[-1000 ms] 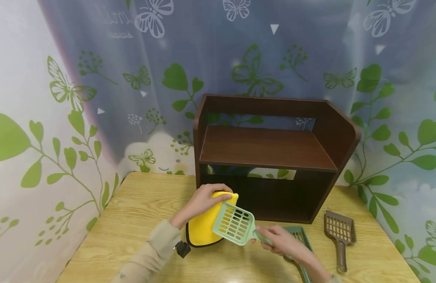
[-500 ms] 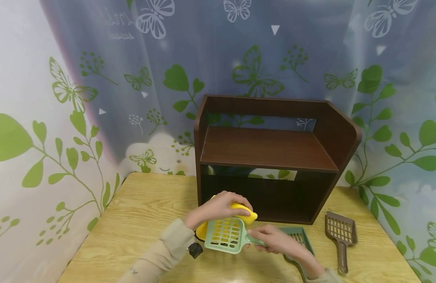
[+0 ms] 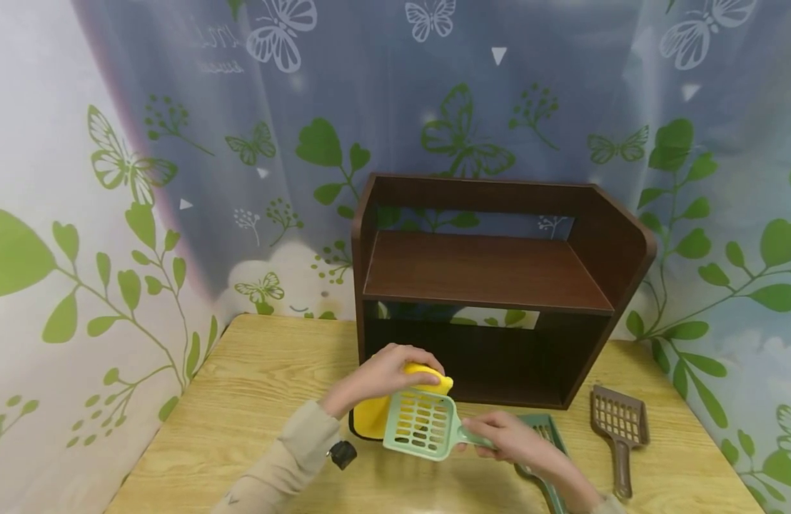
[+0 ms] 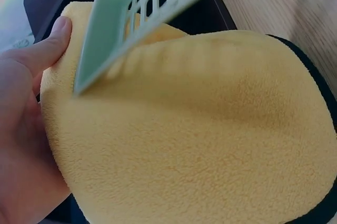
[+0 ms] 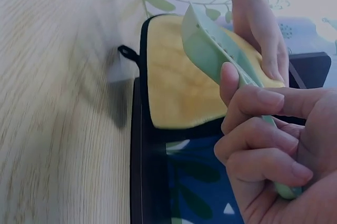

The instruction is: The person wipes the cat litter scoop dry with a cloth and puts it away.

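Left fingers (image 3: 425,358) grip fuzzy yellow cloth (image 4: 200,129); right fingers (image 5: 258,168) clasp a slotted green scoop (image 5: 208,55).

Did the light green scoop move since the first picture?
Yes: against the brown shelf, the light green scoop sits slightly lower in the head view.

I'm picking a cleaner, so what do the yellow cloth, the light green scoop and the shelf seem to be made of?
Yellow cloth: soft, matte fabric, perhaps microfibre, judging by its fuzzy pile.
Light green scoop: probably moulded plastic, smooth and evenly coloured.
Shelf: flat, dark brown panels with a low sheen suggest wood or wood-look board; I can't tell which.
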The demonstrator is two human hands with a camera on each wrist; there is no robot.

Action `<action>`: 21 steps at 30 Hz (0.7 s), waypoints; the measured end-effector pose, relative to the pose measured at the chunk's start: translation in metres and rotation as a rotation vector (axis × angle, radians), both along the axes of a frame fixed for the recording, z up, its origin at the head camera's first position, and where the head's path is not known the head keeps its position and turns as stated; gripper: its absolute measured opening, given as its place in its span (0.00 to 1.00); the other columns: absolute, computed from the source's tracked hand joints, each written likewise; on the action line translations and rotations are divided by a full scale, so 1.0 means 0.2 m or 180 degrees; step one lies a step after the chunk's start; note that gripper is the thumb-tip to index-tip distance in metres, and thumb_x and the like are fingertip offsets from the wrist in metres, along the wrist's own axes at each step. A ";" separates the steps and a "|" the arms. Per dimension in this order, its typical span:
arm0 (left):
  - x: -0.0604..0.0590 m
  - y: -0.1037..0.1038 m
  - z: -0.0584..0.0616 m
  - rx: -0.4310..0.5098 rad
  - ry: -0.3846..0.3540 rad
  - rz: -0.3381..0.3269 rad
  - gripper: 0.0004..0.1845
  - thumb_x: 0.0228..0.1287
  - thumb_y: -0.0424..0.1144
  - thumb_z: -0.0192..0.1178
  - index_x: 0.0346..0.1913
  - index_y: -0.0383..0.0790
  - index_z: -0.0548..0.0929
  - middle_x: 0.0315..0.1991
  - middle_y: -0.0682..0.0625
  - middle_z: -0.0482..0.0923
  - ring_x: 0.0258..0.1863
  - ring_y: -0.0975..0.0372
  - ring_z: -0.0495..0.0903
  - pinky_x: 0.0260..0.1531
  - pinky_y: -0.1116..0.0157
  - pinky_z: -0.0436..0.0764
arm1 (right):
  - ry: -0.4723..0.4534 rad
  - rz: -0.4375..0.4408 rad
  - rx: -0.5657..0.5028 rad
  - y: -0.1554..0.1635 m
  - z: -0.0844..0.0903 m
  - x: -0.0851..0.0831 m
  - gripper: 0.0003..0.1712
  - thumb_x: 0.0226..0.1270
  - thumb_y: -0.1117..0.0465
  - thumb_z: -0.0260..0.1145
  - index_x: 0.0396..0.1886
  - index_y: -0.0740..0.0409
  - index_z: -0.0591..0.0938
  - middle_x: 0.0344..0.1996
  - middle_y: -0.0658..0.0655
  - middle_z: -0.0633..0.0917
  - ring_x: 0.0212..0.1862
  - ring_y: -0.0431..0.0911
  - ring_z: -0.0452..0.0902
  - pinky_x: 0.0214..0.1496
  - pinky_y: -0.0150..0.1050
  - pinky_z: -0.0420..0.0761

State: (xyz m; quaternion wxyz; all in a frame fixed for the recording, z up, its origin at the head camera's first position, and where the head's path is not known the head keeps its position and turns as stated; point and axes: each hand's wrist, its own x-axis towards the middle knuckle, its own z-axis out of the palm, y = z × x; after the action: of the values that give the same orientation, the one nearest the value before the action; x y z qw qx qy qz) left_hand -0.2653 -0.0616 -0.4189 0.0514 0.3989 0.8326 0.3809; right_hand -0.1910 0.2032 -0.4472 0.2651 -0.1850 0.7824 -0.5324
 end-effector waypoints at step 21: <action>0.02 -0.04 -0.11 0.0822 -0.0087 0.1174 0.11 0.73 0.48 0.62 0.49 0.48 0.87 0.39 0.54 0.86 0.25 0.67 0.78 0.29 0.70 0.79 | -0.0313 -0.0400 -0.0414 0.09 -0.10 0.03 0.32 0.84 0.46 0.47 0.51 0.73 0.81 0.18 0.45 0.69 0.15 0.34 0.51 0.16 0.28 0.55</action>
State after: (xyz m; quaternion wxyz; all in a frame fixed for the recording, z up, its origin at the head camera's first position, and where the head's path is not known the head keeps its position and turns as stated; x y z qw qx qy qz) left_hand -0.2618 -0.0699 -0.4401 -0.0594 0.2379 0.8349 0.4927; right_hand -0.1842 0.2207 -0.4670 0.2566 -0.1260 0.7423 -0.6061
